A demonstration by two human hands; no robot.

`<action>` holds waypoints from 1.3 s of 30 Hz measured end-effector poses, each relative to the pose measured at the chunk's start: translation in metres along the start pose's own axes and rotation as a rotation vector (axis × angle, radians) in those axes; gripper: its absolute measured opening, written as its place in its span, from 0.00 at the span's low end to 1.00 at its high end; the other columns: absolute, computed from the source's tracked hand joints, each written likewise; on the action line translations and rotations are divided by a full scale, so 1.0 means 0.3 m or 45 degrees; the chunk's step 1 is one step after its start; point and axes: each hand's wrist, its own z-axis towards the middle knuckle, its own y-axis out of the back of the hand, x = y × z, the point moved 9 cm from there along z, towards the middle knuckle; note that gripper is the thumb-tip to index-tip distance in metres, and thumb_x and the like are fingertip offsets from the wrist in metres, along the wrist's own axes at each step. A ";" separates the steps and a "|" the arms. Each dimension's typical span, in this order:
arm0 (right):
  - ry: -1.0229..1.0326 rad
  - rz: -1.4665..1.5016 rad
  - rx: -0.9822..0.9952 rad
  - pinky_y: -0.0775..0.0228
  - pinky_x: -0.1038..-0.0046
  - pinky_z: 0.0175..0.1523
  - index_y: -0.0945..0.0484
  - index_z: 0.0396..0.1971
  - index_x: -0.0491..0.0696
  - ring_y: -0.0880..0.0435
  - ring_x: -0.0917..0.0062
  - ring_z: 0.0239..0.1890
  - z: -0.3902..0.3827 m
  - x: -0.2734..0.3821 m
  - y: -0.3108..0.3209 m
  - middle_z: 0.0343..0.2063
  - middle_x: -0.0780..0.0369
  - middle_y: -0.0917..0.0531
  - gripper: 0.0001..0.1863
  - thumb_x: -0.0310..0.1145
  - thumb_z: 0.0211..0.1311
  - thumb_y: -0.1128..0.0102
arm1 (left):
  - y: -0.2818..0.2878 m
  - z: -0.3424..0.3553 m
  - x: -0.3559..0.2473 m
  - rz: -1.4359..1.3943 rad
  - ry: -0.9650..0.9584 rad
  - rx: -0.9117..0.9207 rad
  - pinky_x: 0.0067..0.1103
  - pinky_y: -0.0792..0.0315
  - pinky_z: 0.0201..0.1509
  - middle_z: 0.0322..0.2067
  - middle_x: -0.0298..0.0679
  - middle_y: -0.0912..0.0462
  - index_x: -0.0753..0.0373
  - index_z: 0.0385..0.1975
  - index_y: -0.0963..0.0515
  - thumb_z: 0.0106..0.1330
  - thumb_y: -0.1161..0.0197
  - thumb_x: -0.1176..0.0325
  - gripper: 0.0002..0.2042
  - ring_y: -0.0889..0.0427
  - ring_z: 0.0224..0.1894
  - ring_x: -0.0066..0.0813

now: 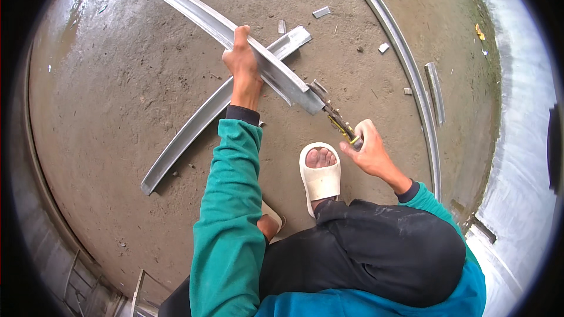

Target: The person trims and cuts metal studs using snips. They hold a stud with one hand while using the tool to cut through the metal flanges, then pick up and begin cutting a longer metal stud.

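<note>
My left hand (242, 64) is closed around a long galvanized metal channel (188, 7), holding it up at a slant from far left to near right. In my right hand (375, 151) is a pair of tin snips (341, 124) with yellow on the handles, the fingers wrapped round them. The snips' jaws meet the channel's near right end, where a small flap of metal stands beside them. Exactly how far the blades bite into the metal is hard to make out. Beneath the held piece, a second metal channel (191, 130) lies crosswise on the ground.
A long metal track (405, 53) runs along the right side. Beside it lies a short channel offcut (435, 91). Small metal scraps (321, 12) are scattered on the rough concrete floor (117, 94). My sandalled foot (322, 176) stands close below the snips. A pale wall (523, 111) borders the right.
</note>
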 end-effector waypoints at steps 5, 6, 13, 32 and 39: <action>-0.030 0.008 0.310 0.31 0.68 0.40 0.27 0.42 0.41 0.23 0.72 0.37 0.010 0.008 -0.006 0.36 0.59 0.25 0.19 0.29 0.50 0.33 | -0.011 -0.001 -0.002 -0.057 0.008 0.006 0.25 0.34 0.23 0.23 0.33 0.33 0.64 0.28 0.29 0.54 0.35 0.55 0.18 0.30 0.21 0.24; 0.047 0.087 0.316 0.31 0.69 0.41 0.27 0.42 0.41 0.23 0.71 0.38 0.009 0.021 0.008 0.37 0.59 0.24 0.19 0.26 0.48 0.36 | -0.017 -0.004 -0.004 -0.055 0.005 0.007 0.25 0.34 0.23 0.23 0.33 0.33 0.64 0.28 0.29 0.54 0.35 0.55 0.18 0.30 0.21 0.24; 0.234 0.088 0.555 0.31 0.73 0.46 0.25 0.43 0.41 0.24 0.71 0.41 0.027 0.115 0.087 0.41 0.57 0.24 0.23 0.21 0.39 0.46 | -0.073 -0.034 -0.016 -0.150 0.017 0.062 0.25 0.34 0.24 0.22 0.32 0.35 0.64 0.31 0.30 0.55 0.37 0.53 0.19 0.30 0.22 0.24; 0.029 -0.776 0.180 0.30 0.58 0.42 0.32 0.35 0.41 0.24 0.53 0.43 -0.177 -0.315 0.106 0.41 0.50 0.29 0.18 0.19 0.39 0.40 | -0.091 -0.126 -0.162 -0.751 0.252 0.487 0.17 0.36 0.11 0.10 0.32 0.33 0.53 0.13 0.34 0.59 0.38 0.51 0.19 0.34 0.09 0.22; 0.661 -0.109 -0.270 0.34 0.63 0.51 0.23 0.41 0.44 0.26 0.61 0.46 0.040 0.393 0.211 0.41 0.56 0.24 0.15 0.35 0.57 0.35 | 0.015 -0.088 -0.120 -0.625 0.219 0.482 0.18 0.38 0.10 0.10 0.34 0.30 0.54 0.14 0.32 0.58 0.38 0.52 0.17 0.33 0.09 0.24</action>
